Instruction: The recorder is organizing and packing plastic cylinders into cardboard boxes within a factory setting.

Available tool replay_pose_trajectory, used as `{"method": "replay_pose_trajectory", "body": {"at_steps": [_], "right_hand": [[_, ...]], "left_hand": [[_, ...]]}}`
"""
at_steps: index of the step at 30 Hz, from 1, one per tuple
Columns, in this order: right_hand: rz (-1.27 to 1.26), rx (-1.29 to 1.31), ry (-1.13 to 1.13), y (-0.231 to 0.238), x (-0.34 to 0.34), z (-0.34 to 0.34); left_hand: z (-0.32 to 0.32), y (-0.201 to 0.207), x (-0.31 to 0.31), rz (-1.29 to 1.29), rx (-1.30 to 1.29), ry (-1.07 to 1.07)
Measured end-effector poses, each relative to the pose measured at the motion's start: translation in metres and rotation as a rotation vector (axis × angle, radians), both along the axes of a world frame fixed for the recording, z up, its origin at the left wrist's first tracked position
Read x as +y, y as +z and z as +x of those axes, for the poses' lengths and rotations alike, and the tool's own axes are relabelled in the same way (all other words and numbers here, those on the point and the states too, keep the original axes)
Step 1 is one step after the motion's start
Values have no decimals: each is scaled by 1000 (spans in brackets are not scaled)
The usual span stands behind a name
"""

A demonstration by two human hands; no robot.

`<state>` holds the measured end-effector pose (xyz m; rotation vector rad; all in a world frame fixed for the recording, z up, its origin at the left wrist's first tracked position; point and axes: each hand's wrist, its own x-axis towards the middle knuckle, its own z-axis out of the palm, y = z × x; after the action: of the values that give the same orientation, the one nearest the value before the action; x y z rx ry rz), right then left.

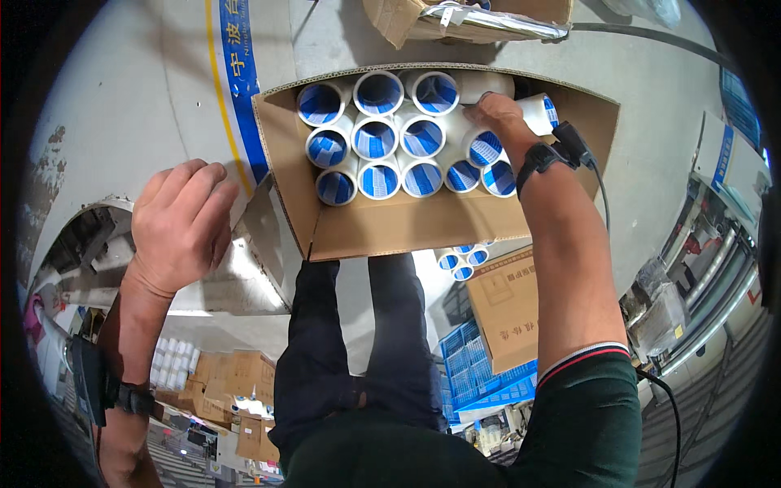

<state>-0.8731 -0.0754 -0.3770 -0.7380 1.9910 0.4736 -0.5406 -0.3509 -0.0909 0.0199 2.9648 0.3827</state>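
Note:
A brown cardboard box (390, 232) in front of me holds several white rolls with blue-printed cores, mostly packed in rows with their ends facing me. My right hand (498, 112) reaches into the box's right half, bent downward with its fingers curled against a white roll (462, 126); the fingertips are partly hidden. Just right of that hand, another white roll (533, 115) lies at a slant, its blue end turned right. At the far back, a roll (482, 84) rests on its side. My left hand (185, 213) hovers left of the box, fingers curled together, nothing visible in it.
The box rests on a pale work surface (309, 41) with a blue and yellow stripe. An opened carton (480, 28) stands behind it. Low on the right are blue crates (472, 366), a closed carton (506, 309) and more rolls (464, 262). A cable hangs by my right wrist.

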Motion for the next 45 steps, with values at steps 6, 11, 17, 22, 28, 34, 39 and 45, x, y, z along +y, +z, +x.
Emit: {"method": "replay_pose_trajectory", "body": {"at_steps": [6,11,17,22,28,34,39,45], "right_hand": [[-267,360,29,-59,32,-55],[-461,340,284,-147,82,-101],[-400,88,-563,-96,48,-66],[-525,264,-255,-54,56,-26],[-649,58,53,47,-13,46],[-764,230,-246,56,41,35],[-432,183,-366,71,58,31],[-538,195,-327,20,62,72]], "left_hand": [[1,9,-1,-31,-33,45],[-5,-5,-1,-29,34,12],[5,13,3,-45,-17,41],[-1,5,2,-35,5,16],[4,5,2,-60,-8,5],[4,6,3,-71,-9,-2],[2,5,5,-74,-20,4],[1,5,6,-70,-17,-1]]}}
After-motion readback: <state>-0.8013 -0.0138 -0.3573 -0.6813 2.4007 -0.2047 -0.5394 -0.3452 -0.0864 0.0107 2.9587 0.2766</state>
